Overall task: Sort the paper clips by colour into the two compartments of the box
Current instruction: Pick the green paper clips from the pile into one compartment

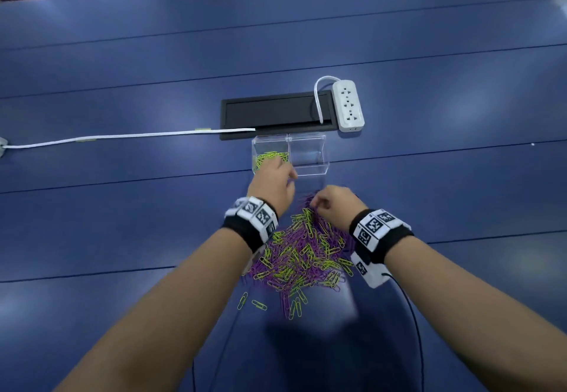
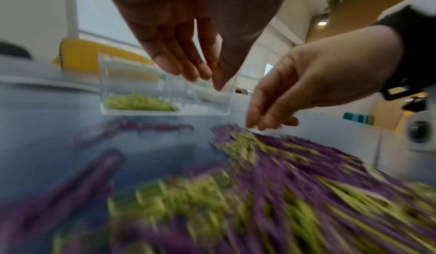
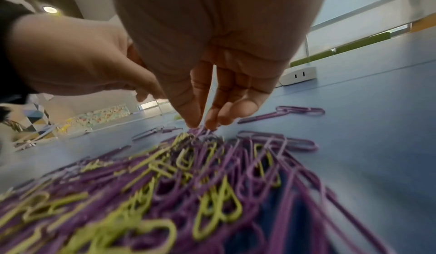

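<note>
Nearest the person, below both wrists, a loose heap of purple and yellow-green wire paper clips (image 1: 302, 256) lies spread on the blue table top (image 1: 122, 207), with a few stray yellow-green clips on its near left fringe. Both forearms cut across the edges of the heap, and the black-and-white patterned wrist bands hide the clips under them.

The right hand (image 1: 337, 204) reaches down to the far tip of the heap. In the right wrist view its thumb and fingertips (image 3: 192, 120) come together on a purple clip (image 3: 202, 130) at the top of the pile; the pinched clip is mostly covered by the fingertips, so I cannot make out how much of it is lifted.

The left hand (image 1: 273, 186) hovers just beyond and to the left of the right hand, above the table between the heap and the box. Its fingers (image 2: 179, 64) hang loose and nearly straight, thumb close alongside, with nothing visible between them. That wrist view is badly smeared, and the clips there are streaks of colour.

Just past the left hand stands the clear plastic two-compartment box (image 1: 306, 152). The compartment on the left-hand side holds a mound of yellow-green clips (image 1: 270, 157), partly screened by the knuckles; the other compartment shows only bare clear walls.

Farther out, beyond the box, lie a black rectangular cable hatch (image 1: 276, 112), a white power strip (image 1: 348, 105) and a white cord (image 1: 129, 136) running off to the left.
</note>
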### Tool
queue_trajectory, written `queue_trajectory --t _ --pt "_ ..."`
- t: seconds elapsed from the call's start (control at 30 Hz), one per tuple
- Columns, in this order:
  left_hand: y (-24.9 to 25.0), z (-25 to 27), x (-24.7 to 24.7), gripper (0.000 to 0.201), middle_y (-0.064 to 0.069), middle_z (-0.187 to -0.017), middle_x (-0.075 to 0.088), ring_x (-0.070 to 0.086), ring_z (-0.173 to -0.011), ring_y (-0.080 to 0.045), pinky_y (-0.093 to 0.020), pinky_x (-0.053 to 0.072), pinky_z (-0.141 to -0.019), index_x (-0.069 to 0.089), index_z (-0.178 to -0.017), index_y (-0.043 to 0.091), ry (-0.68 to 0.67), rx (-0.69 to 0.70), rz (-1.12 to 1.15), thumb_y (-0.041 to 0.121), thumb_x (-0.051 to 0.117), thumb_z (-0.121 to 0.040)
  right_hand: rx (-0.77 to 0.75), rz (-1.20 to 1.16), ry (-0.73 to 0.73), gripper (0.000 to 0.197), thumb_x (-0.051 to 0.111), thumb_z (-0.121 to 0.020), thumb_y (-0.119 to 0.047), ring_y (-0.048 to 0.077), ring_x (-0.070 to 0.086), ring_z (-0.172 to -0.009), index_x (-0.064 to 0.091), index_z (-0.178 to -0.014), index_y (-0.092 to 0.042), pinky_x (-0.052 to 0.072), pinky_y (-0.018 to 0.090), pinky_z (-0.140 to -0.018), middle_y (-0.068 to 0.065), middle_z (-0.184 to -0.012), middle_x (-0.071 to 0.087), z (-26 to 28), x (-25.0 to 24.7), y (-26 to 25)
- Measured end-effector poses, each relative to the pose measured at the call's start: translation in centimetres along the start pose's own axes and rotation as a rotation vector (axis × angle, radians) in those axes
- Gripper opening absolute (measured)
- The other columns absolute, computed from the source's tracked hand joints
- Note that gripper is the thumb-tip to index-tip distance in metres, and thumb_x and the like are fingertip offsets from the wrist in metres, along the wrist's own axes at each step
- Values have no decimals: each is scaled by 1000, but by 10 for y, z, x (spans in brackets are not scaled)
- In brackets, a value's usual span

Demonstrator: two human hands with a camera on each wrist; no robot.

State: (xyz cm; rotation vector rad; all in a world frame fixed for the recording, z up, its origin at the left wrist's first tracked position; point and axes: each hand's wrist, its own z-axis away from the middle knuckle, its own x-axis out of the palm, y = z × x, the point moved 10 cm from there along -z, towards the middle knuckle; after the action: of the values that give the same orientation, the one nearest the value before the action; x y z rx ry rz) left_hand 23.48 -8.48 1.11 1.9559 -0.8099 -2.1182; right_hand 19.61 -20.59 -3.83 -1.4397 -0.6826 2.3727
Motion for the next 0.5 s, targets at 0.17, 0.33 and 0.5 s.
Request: queue_trajectory --t 0.17,0.33,0.5 --pt "-13 44 64 12 -1 -101 57 57 -96 -19 -36 48 -90 66 -97 16 -261 -153 89 15 55 -90 2 36 27 14 60 -82 -12 21 59 -93 69 -92 -14 47 31 -87 5 -97 61 6 7 10" --pt "-29 50 67 17 -3 -109 56 56 -103 -20 -35 47 -93 66 -104 16 -261 -200 88 14 53 -92 74 32 103 14 58 -82 -10 24 56 -98 69 -91 -15 48 33 -86 7 -100 57 11 -7 34" --pt "-36 50 64 17 -5 -110 53 53 -105 -22 -38 47 -92 64 -104 14 -245 -191 28 15 52 -92 24 77 112 18 59 -88 -27 23 50 -105 67 -97 -13 45 37 -92 7 -103 56 8 2 3"
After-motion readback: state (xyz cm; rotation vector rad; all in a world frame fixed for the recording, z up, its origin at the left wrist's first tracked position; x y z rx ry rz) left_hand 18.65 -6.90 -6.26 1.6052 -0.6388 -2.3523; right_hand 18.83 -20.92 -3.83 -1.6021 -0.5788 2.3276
